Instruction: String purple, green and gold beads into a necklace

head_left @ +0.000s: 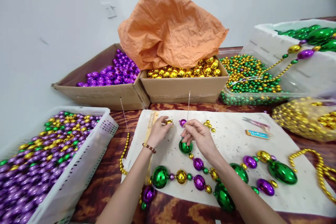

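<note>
My right hand (200,135) pinches a long thin needle (188,106), its tip pointing up. Left of it, my left hand (159,132) has a small gold bead (169,121) between its fingertips. A purple bead (183,123) shows just behind the right fingers. Directly below them hangs or rests a large green ball (185,146), part of a bead strand with a purple ball (198,163) further along. The strand loops over a white cloth (168,154) in green, gold and purple. Several loose gold beads (209,126) lie to the right of my right hand.
Scissors (256,122) and a small blue-and-orange box (257,134) lie on the cloth. A white basket (76,168) of beads stands left. Behind are cardboard boxes (183,87), an orange bag (173,31) and a clear bin (262,94). A second needle (124,113) carries gold beads.
</note>
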`<state>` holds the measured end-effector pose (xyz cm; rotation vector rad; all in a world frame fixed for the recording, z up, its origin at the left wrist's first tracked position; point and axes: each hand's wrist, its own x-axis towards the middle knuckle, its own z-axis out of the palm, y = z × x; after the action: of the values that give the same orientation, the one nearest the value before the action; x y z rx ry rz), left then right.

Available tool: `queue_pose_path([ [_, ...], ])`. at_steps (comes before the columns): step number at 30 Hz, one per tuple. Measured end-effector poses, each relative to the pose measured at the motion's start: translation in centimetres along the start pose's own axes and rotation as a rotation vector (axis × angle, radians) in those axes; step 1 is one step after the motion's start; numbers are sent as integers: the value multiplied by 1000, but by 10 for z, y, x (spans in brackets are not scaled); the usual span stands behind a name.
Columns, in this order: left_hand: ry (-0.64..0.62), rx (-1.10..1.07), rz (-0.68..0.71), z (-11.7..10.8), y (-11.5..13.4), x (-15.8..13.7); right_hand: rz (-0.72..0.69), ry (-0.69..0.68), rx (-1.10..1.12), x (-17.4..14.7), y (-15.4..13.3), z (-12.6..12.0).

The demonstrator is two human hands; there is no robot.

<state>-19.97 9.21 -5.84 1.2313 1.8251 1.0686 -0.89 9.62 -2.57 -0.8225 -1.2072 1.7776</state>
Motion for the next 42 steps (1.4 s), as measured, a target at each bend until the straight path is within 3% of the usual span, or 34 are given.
queue_pose_path([
  [5,-133,-747,-124,-14,18,-29,65,-104,-21,-11,14,17],
  [15,-56,-1221,-182,-39,46,-23,8,-175,-465,-34,30,12],
  [23,-23,-1284,-240,-41,47,-22,4,-187,-545,-34,31,11],
  [42,-121,-1032,-55,-39,56,-46,7,-124,-445,-31,32,18],
])
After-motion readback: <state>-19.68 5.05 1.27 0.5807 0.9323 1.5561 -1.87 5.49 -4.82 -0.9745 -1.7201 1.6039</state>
